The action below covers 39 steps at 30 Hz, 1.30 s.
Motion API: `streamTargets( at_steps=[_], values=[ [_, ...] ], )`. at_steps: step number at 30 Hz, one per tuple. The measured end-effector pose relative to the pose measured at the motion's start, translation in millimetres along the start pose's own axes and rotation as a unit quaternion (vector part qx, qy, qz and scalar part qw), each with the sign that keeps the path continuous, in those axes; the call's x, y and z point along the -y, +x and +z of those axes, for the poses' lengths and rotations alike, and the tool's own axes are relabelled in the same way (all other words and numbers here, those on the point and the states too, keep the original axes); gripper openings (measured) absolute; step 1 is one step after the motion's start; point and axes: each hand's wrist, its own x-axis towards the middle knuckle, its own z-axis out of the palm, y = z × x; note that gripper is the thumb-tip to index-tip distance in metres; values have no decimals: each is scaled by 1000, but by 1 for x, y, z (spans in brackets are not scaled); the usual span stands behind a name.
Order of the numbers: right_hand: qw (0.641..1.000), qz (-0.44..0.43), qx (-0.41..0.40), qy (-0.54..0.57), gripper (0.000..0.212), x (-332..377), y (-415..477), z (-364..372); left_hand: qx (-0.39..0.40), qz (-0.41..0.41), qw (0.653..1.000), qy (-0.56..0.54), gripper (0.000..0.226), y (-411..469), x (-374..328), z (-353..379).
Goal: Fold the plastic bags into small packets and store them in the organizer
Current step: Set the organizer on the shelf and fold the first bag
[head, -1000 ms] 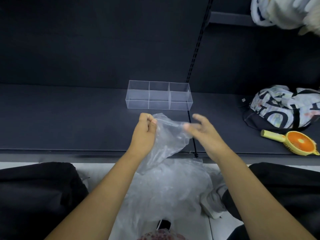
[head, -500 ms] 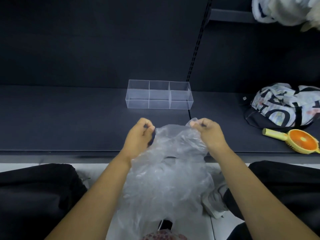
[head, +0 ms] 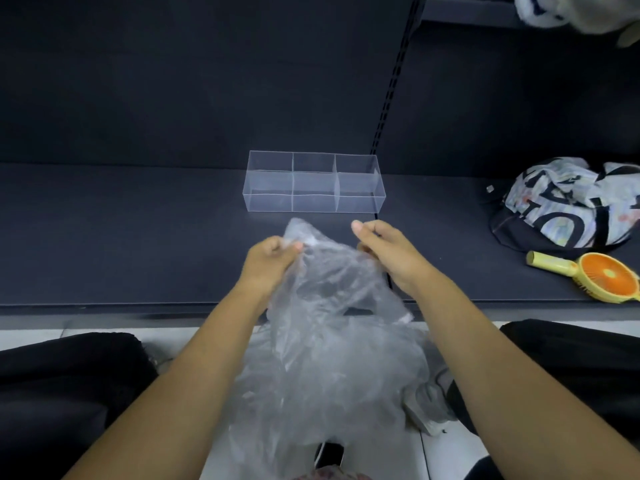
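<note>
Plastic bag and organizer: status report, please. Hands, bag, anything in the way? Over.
Both engaged: left hand pinches clear plastic bag, right hand grips its other edge. Bag unfolded, crumpled, hanging. Ahead, clear organizer holds nothing; path open.

A handheld fan (head: 604,277) lies beside what seems a printed bag (head: 568,202).
</note>
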Motion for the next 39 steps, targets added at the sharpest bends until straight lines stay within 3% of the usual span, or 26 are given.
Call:
streamTargets(
  at_steps=[4,6,9,13,18,20,23,25,28,30,32,36,39],
  values=[
    [987,96,128,26,52,-42,3,-21,-83,-66,991,-76,31,27,27,-14],
    [978,141,143,56,46,-61,6,-13,-127,-94,984,-78,38,39,39,-16],
    [982,143,21,123,27,-78,21,10,-143,-100,979,-100,39,55,55,-16],
    [973,139,-146,108,13,-81,58,14,-181,-103,975,-71,33,72,65,-23],
    [958,122,-254,59,7,-67,102,-24,-207,-100,972,-40,37,98,65,-46],
    [952,95,-278,82,16,-60,109,-28,-202,-119,971,-47,32,107,62,-51],
    [965,65,-234,95,19,-55,94,-14,-180,-184,965,-46,34,113,62,-58],
    [980,77,-148,104,22,-56,66,7,-156,-219,958,-104,38,105,69,-64],
    [991,103,-18,87,43,-65,19,43,-130,-245,943,-183,46,84,83,-68],
    [992,101,31,65,52,-70,1,68,-123,-262,936,-202,52,73,88,-66],
    [995,89,18,52,39,-73,-4,89,-111,-281,929,-214,52,65,89,-61],
    [995,32,-89,-24,9,-73,7,104,-74,-299,922,-235,37,54,87,-44],
    [981,30,-179,-73,3,-81,15,89,-99,-276,919,-263,24,53,86,-35]
  ],
)
